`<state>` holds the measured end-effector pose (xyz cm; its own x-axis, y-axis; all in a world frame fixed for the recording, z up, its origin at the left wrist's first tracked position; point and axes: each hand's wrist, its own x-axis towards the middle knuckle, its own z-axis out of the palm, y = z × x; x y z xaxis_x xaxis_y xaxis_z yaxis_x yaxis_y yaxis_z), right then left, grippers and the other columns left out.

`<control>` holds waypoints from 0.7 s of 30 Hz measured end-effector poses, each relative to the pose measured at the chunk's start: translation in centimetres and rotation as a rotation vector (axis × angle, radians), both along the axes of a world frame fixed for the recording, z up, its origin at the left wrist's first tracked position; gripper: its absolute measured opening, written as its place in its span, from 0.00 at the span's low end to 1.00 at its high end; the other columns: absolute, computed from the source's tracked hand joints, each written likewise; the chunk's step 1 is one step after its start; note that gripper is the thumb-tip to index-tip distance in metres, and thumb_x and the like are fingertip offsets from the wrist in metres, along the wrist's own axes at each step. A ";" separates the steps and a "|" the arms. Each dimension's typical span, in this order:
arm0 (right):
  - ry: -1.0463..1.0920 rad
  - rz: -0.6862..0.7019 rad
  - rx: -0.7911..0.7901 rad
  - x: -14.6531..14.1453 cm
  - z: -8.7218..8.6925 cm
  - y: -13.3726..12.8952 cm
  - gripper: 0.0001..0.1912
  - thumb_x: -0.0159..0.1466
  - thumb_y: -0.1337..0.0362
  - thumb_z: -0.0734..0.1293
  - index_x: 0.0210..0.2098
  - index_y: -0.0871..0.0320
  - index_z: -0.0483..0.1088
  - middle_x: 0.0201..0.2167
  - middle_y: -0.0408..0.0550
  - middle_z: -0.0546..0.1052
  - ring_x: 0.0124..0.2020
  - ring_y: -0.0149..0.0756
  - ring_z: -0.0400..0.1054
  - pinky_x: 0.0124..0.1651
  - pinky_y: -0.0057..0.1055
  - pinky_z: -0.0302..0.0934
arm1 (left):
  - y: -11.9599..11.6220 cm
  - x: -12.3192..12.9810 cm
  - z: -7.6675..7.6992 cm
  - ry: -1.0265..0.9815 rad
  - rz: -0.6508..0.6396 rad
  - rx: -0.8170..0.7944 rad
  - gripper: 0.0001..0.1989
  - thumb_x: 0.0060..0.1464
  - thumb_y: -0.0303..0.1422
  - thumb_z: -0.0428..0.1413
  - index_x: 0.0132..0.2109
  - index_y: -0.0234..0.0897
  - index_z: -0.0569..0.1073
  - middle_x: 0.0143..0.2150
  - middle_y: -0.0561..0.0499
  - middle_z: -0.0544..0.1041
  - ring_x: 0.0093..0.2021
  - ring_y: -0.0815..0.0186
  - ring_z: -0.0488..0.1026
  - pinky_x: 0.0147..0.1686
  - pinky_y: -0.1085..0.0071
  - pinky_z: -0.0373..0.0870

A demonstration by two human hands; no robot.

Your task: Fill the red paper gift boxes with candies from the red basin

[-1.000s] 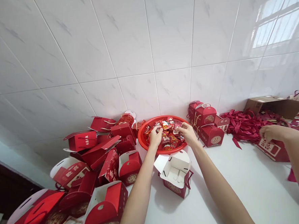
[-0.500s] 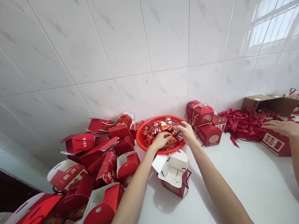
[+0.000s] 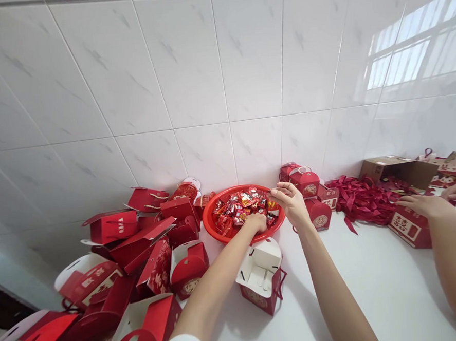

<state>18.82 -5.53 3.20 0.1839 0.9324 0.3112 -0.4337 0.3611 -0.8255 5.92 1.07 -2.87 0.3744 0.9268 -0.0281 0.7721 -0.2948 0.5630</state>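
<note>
A round red basket (image 3: 207, 224) holds many wrapped candies (image 3: 238, 209) in red, gold and other colours. My left hand (image 3: 257, 222) reaches down into the candies at the basket's near right side, its fingertips hidden. Over the right rim is my right hand (image 3: 289, 200), with thumb and fingers pinched together on something I cannot make out. Just in front of the basket stands an open red box (image 3: 260, 287), its white inside facing up and its flaps spread.
Many red boxes (image 3: 117, 226) are heaped at the left. Closed boxes (image 3: 318, 214) stand right of the basket, beside dark red ribbons (image 3: 363, 198) and a cardboard box (image 3: 401, 167). At the far right, another person's hand (image 3: 427, 207) rests on a red box (image 3: 411, 226).
The view has tilted up and shifted slightly. My left hand has gone deeper into the candies, and my right hand has lifted from them to above the rim.
</note>
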 end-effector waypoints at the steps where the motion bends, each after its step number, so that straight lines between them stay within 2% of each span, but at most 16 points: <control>1: -0.025 -0.004 0.013 0.2 0.2 -0.2 0.24 0.43 0.60 0.80 0.37 0.53 0.70 0.32 0.43 0.78 0.37 0.40 0.74 0.47 0.38 0.70 | 0.0 0.1 -0.2 0.040 0.019 -0.013 0.06 0.43 0.28 0.67 0.30 0.35 0.78 0.39 0.41 0.82 0.47 0.52 0.78 0.52 0.58 0.70; 3: -0.066 -0.008 0.023 0.4 0.4 -0.5 0.22 0.44 0.63 0.79 0.37 0.53 0.72 0.34 0.44 0.79 0.40 0.41 0.75 0.50 0.40 0.68 | -0.1 0.1 -0.5 0.131 0.042 -0.053 0.07 0.54 0.33 0.63 0.38 0.34 0.77 0.45 0.43 0.80 0.50 0.56 0.76 0.54 0.55 0.69; 5: -0.068 -0.001 0.024 0.4 0.6 -0.7 0.19 0.45 0.63 0.78 0.36 0.53 0.73 0.33 0.45 0.80 0.41 0.43 0.75 0.53 0.42 0.68 | -0.2 0.1 -0.5 0.182 0.059 -0.077 0.08 0.59 0.35 0.60 0.41 0.34 0.77 0.47 0.46 0.79 0.51 0.59 0.75 0.55 0.54 0.69; 6: -0.057 0.002 0.029 0.4 0.7 -0.8 0.18 0.45 0.63 0.77 0.35 0.53 0.73 0.33 0.45 0.80 0.42 0.43 0.75 0.53 0.43 0.68 | -0.3 0.1 -0.4 0.193 0.063 -0.082 0.07 0.58 0.34 0.61 0.41 0.34 0.77 0.47 0.45 0.79 0.51 0.58 0.75 0.54 0.54 0.69; 8: -0.043 0.005 0.043 0.4 0.9 -0.9 0.16 0.46 0.60 0.77 0.33 0.54 0.73 0.33 0.45 0.80 0.41 0.44 0.76 0.52 0.44 0.69 | -0.4 0.0 -0.1 0.190 0.058 -0.085 0.06 0.48 0.29 0.65 0.36 0.34 0.78 0.44 0.42 0.81 0.49 0.53 0.76 0.52 0.55 0.70; 10: -0.057 0.012 0.049 0.4 1.1 -1.0 0.17 0.46 0.57 0.78 0.30 0.54 0.71 0.30 0.44 0.78 0.36 0.43 0.76 0.48 0.43 0.71 | -0.6 -0.1 0.3 0.177 0.038 -0.091 0.09 0.37 0.24 0.67 0.30 0.35 0.78 0.41 0.39 0.82 0.45 0.48 0.78 0.48 0.56 0.71; 12: -0.077 0.009 0.037 0.4 1.2 -1.1 0.19 0.46 0.55 0.79 0.28 0.54 0.68 0.25 0.42 0.76 0.29 0.39 0.75 0.42 0.41 0.72 | -0.7 -0.3 0.8 0.170 0.015 -0.114 0.09 0.32 0.23 0.66 0.26 0.36 0.77 0.37 0.39 0.82 0.40 0.46 0.78 0.43 0.58 0.72; 16: -0.131 -0.029 0.012 0.6 1.5 -1.4 0.21 0.44 0.55 0.80 0.28 0.55 0.68 0.23 0.40 0.74 0.23 0.33 0.69 0.32 0.33 0.69 | -0.7 -0.7 1.4 0.147 -0.002 -0.171 0.07 0.31 0.23 0.65 0.23 0.37 0.76 0.27 0.47 0.80 0.32 0.54 0.78 0.36 0.64 0.73; 21: -0.205 -0.032 0.020 0.9 1.8 -2.0 0.18 0.46 0.57 0.79 0.30 0.56 0.70 0.24 0.40 0.73 0.24 0.31 0.66 0.31 0.29 0.66 | -0.8 -1.1 1.8 0.025 0.002 -0.220 0.08 0.32 0.18 0.60 0.19 0.36 0.75 0.18 0.52 0.75 0.25 0.62 0.73 0.32 0.69 0.71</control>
<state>19.73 -7.53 5.00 0.1445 0.9203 0.3636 -0.2453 0.3893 -0.8878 4.84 0.28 -1.12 0.3693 0.8981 -0.2388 0.7873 -0.1658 0.5939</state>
